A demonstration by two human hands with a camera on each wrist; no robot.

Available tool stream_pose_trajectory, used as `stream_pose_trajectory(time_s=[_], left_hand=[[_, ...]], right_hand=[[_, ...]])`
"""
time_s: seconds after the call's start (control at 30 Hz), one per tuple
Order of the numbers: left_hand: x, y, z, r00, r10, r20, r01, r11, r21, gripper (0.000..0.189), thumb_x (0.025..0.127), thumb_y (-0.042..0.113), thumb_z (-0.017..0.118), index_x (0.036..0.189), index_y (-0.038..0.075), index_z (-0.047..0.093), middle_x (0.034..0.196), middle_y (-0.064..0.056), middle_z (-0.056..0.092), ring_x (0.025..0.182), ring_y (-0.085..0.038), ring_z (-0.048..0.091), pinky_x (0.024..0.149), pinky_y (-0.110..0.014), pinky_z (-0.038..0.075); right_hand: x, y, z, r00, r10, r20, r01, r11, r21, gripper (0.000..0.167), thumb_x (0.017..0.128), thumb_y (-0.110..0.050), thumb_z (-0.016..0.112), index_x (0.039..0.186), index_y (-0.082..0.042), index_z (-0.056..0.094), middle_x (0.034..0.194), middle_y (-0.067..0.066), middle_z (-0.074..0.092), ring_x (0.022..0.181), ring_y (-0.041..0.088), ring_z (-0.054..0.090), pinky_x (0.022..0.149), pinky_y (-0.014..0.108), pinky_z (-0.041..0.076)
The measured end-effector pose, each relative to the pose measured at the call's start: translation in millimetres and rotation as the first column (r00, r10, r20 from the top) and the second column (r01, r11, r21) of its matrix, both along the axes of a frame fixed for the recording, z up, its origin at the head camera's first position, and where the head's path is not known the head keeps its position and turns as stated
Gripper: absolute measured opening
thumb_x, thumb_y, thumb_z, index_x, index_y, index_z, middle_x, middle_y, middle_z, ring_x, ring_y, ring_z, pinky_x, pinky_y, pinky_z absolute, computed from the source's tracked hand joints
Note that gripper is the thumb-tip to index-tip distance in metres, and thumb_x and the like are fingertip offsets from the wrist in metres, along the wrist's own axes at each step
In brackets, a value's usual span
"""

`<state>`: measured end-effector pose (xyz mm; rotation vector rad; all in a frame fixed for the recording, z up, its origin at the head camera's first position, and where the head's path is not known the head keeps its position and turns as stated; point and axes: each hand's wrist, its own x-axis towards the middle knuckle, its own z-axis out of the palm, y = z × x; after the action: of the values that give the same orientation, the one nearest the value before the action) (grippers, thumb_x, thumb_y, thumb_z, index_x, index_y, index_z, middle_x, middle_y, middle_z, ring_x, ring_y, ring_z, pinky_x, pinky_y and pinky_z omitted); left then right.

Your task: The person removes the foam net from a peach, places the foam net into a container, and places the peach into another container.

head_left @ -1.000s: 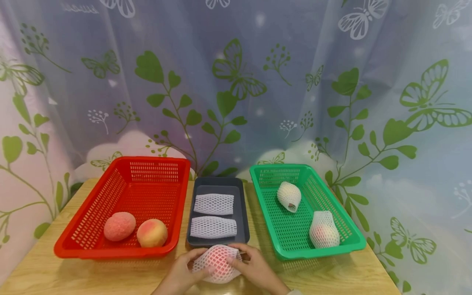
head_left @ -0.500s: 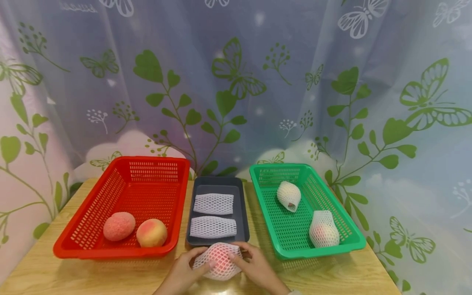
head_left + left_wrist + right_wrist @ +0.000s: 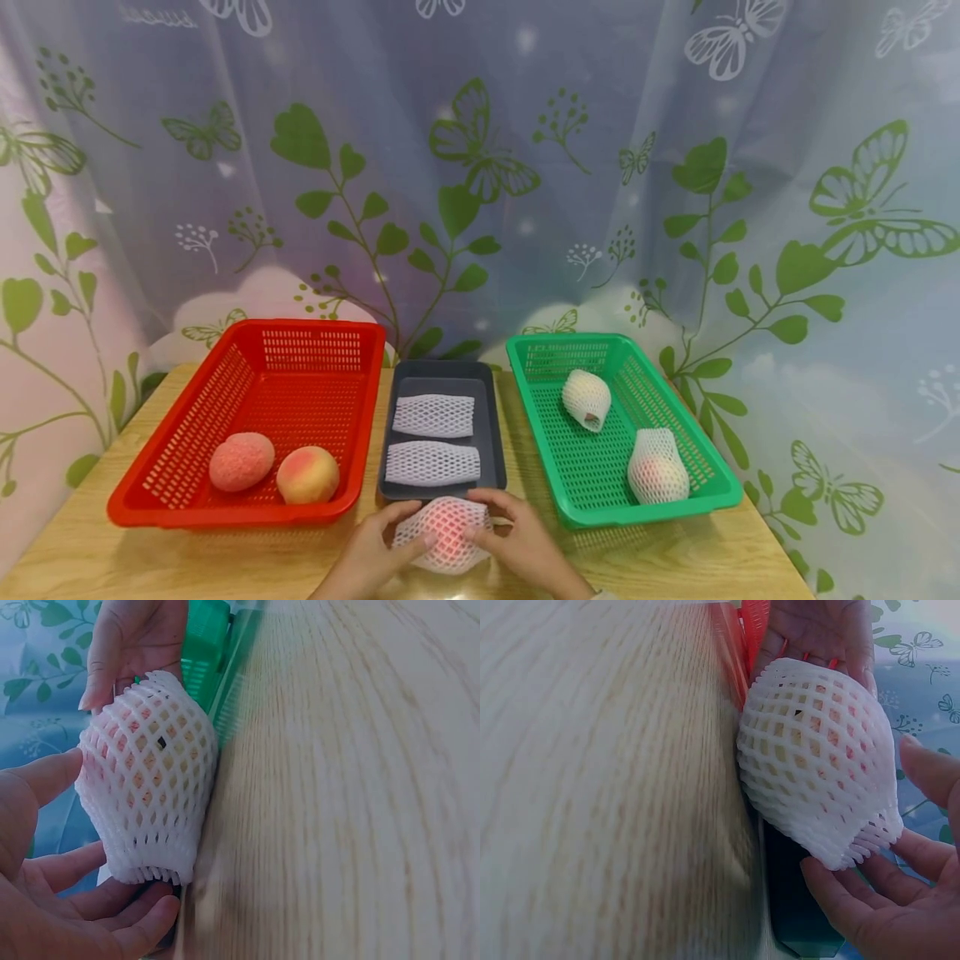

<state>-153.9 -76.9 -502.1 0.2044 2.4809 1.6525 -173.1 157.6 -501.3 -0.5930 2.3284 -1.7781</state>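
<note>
Near the table's front edge, a pink-red peach (image 3: 447,533) shows through a white foam net sleeve (image 3: 154,840) around it. My left hand (image 3: 372,548) holds its left side, with the thumb on the near face. From the right, my right hand (image 3: 523,546) grips the other end, its thumb also on the net. Both wrist views show the sleeve's ends narrowing past the fruit, with fingers curled beneath. Just behind, a dark grey tray (image 3: 491,417) holds two flat foam net sleeves, a far one (image 3: 435,416) and a near one (image 3: 433,463).
On the left, a red basket (image 3: 371,400) holds a rough pinkish fruit (image 3: 242,461) and a yellow-red peach (image 3: 307,475). The green basket (image 3: 540,450) on the right contains two netted fruits, one farther back (image 3: 587,398) and one nearer (image 3: 658,468). A patterned curtain (image 3: 480,250) hangs behind.
Very little differs. Both hands keep hold of the netted peach, which rose slightly and then came down a little. The baskets' and tray's contents are the same.
</note>
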Motion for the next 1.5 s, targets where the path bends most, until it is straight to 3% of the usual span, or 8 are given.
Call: stream_pose_trajectory(time_s=[0.27, 0.47, 0.67, 1.0, 1.13, 1.33, 1.5], left_hand=[[1.1, -1.3, 5.7, 1.0, -0.011, 0.013, 0.011, 1.0, 0.017, 0.066, 0.081, 0.037, 0.076, 0.129, -0.003, 0.055, 0.128, -0.022, 0.058, 0.111, -0.037, 0.057, 0.091, -0.051, 0.05], [0.3, -0.2, 9.3, 0.997, -0.011, -0.078, 0.016, 0.998, 0.057, 0.057, 0.081, 0.026, 0.078, 0.126, -0.004, 0.057, 0.123, -0.023, 0.06, 0.113, -0.039, 0.056, 0.091, -0.051, 0.05], [-0.2, -1.8, 22.8, 0.992, -0.019, -0.123, 0.033, 0.993, 0.115, 0.055, 0.081, 0.018, 0.078, 0.127, -0.004, 0.057, 0.128, -0.022, 0.057, 0.122, -0.04, 0.049, 0.096, -0.051, 0.046], [4.6, -12.8, 56.5, 0.988, 0.046, -0.148, -0.028, 0.992, 0.126, 0.052, 0.079, 0.021, 0.079, 0.127, 0.011, 0.061, 0.133, -0.008, 0.058, 0.13, -0.033, 0.045, 0.105, -0.05, 0.039], [7.6, -20.3, 63.0, 0.975, 0.069, -0.211, -0.041, 0.99, 0.134, 0.054, 0.078, 0.02, 0.08, 0.128, 0.013, 0.061, 0.133, -0.008, 0.058, 0.13, -0.031, 0.045, 0.106, -0.049, 0.037], [17.0, -33.6, 73.0, 0.958, 0.146, -0.247, -0.131, 0.988, 0.078, 0.058, 0.077, 0.028, 0.081, 0.129, 0.019, 0.06, 0.134, -0.002, 0.057, 0.129, -0.028, 0.047, 0.104, -0.046, 0.04], [20.4, -47.3, 73.0, 0.935, 0.203, -0.29, -0.194, 0.979, 0.058, 0.058, 0.078, 0.028, 0.08, 0.13, 0.016, 0.059, 0.131, -0.002, 0.058, 0.123, -0.026, 0.052, 0.099, -0.027, 0.046]], right_hand=[[-1.3, -0.1, -0.6, 0.998, 0.032, -0.05, -0.032, 0.999, -0.004, 0.05, 0.087, -0.017, 0.071, 0.128, 0.006, 0.054, 0.125, 0.02, 0.058, 0.107, 0.023, 0.059, 0.085, 0.029, 0.054], [-0.9, 1.6, 4.2, 0.998, 0.014, -0.064, -0.012, 1.0, 0.028, 0.048, 0.087, -0.019, 0.071, 0.128, 0.001, 0.055, 0.127, 0.018, 0.058, 0.113, 0.034, 0.056, 0.092, 0.036, 0.051], [-3.8, 5.1, 18.2, 0.996, 0.027, -0.088, -0.024, 0.999, 0.028, 0.047, 0.089, -0.016, 0.069, 0.129, 0.003, 0.054, 0.13, 0.022, 0.055, 0.118, 0.041, 0.051, 0.095, 0.049, 0.048], [-4.1, 18.4, 40.9, 0.987, -0.034, -0.157, 0.037, 0.999, 0.021, 0.045, 0.088, -0.013, 0.07, 0.129, 0.0, 0.056, 0.132, 0.019, 0.056, 0.12, 0.031, 0.053, 0.096, 0.05, 0.047], [-1.9, 25.7, 46.5, 0.974, -0.056, -0.219, 0.054, 0.998, -0.015, 0.043, 0.088, -0.01, 0.069, 0.127, 0.001, 0.057, 0.131, 0.018, 0.056, 0.119, 0.02, 0.054, 0.096, 0.041, 0.049], [2.3, 41.4, 51.9, 0.953, -0.104, -0.284, 0.1, 0.995, -0.029, 0.044, 0.087, -0.008, 0.07, 0.128, 0.0, 0.056, 0.129, 0.019, 0.056, 0.118, 0.014, 0.055, 0.094, 0.037, 0.051], [4.9, 56.4, 56.0, 0.949, -0.161, -0.272, 0.157, 0.987, -0.038, 0.046, 0.087, -0.005, 0.069, 0.13, 0.001, 0.054, 0.131, 0.019, 0.055, 0.118, 0.01, 0.054, 0.094, 0.033, 0.051]])
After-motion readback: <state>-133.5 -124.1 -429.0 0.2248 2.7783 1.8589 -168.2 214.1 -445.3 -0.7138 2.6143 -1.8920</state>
